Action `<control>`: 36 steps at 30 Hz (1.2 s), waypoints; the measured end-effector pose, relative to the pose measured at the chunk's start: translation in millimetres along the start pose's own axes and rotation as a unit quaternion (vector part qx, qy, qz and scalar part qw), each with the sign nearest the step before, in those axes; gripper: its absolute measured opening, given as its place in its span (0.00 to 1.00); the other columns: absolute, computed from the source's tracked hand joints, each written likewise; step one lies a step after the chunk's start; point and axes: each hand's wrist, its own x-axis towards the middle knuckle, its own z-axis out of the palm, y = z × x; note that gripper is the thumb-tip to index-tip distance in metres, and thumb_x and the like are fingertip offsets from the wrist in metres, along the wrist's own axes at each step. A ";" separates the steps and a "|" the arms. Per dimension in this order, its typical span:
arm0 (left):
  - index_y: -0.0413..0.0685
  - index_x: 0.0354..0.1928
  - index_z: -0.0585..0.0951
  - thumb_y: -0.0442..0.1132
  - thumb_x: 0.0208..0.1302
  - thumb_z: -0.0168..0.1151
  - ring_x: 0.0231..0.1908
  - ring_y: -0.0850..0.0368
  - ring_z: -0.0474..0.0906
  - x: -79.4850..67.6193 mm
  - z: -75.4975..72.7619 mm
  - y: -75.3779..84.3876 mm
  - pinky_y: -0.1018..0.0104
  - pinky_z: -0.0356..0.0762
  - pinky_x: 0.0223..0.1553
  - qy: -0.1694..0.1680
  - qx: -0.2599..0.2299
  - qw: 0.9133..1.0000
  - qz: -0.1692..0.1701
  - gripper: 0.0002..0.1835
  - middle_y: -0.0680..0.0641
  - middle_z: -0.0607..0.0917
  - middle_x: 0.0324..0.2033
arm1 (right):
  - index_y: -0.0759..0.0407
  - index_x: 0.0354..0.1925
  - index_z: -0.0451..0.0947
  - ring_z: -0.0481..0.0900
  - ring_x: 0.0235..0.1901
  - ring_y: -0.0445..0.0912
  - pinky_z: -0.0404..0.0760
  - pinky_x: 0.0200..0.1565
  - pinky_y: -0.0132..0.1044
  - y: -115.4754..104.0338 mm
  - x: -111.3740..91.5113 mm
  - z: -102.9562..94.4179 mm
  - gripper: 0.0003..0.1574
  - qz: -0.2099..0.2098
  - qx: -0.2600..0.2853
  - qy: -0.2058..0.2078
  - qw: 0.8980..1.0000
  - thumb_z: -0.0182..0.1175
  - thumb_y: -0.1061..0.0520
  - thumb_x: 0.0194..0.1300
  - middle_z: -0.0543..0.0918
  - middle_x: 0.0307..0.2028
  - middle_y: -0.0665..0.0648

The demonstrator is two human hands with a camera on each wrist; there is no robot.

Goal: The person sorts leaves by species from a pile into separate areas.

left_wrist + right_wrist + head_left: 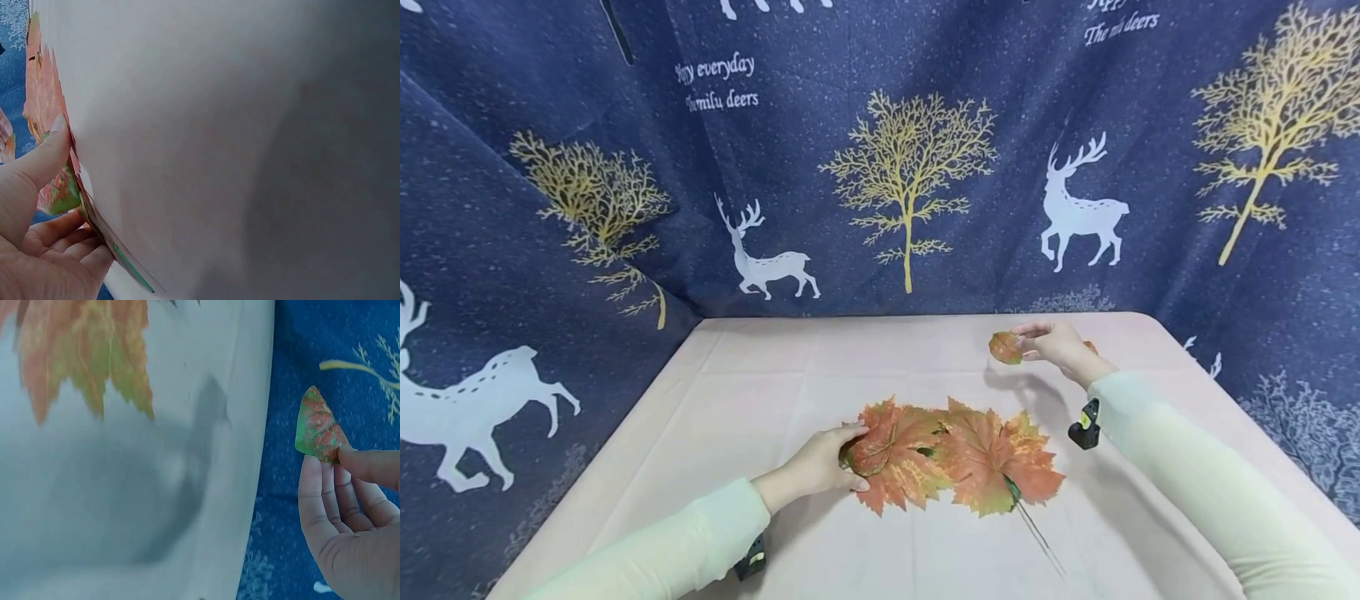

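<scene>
Two overlapping artificial maple leaves (992, 454), orange-red with green-yellow tips, lie on the table with thin wire stems trailing toward the front right. At their left end my left hand (823, 458) grips the edge, thumb on one side and fingers on the other. A small rounded leaf (62, 195), orange and green, shows between that thumb and the fingers. Farther back on the right, my right hand (1054, 343) pinches another small rounded leaf (320, 428) between thumb and fingertips. This leaf is held up above the table, its shadow falling below.
A pale pink cloth covers the table (760, 392). Behind it hangs a dark blue curtain (805, 183) printed with deer and golden trees. A small orange piece (1090, 347) shows just behind the right wrist. Each wrist carries a black camera (1085, 425).
</scene>
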 end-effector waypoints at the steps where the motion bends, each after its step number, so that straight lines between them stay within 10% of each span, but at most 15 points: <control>1: 0.37 0.67 0.69 0.44 0.47 0.78 0.66 0.34 0.66 -0.3 -0.2 0.0 0.41 0.66 0.65 0.000 0.001 1.000 0.000 0.45 0.36 0.70 0.66 | 0.71 0.62 0.69 0.80 0.38 0.36 0.80 0.57 0.47 0.7 0.7 -2.6 0.24 0.000 0.000 0.003 1.000 0.52 0.64 0.70 0.77 0.56 0.69; 11: 0.37 0.66 0.69 0.44 0.47 0.78 0.65 0.34 0.66 -1.3 -0.7 0.7 0.41 0.66 0.65 0.002 -0.003 1.000 0.003 0.45 0.36 0.71 0.66 | 0.74 0.61 0.69 0.80 0.35 0.34 0.82 0.53 0.44 7.0 1.5 -21.5 0.25 0.003 -0.013 0.032 0.999 0.54 0.65 0.68 0.77 0.55 0.71; 22: 0.38 0.67 0.69 0.44 0.47 0.78 0.65 0.35 0.66 -0.8 -0.4 -2.9 0.42 0.66 0.65 0.005 -0.001 1.000 0.001 0.45 0.36 0.71 0.66 | 0.71 0.61 0.70 0.84 0.33 0.42 0.82 0.29 0.30 15.9 1.2 -37.9 0.26 0.032 -0.025 0.050 0.998 0.55 0.64 0.66 0.85 0.38 0.50; 36: 0.37 0.67 0.69 0.45 0.48 0.78 0.66 0.36 0.66 -0.7 -1.3 -0.6 0.43 0.67 0.65 -0.002 0.004 1.000 0.003 0.45 0.36 0.70 0.66 | 0.72 0.60 0.71 0.82 0.29 0.37 0.86 0.43 0.38 37.8 6.3 -54.8 0.25 0.039 -0.064 0.081 0.994 0.54 0.62 0.67 0.76 0.54 0.73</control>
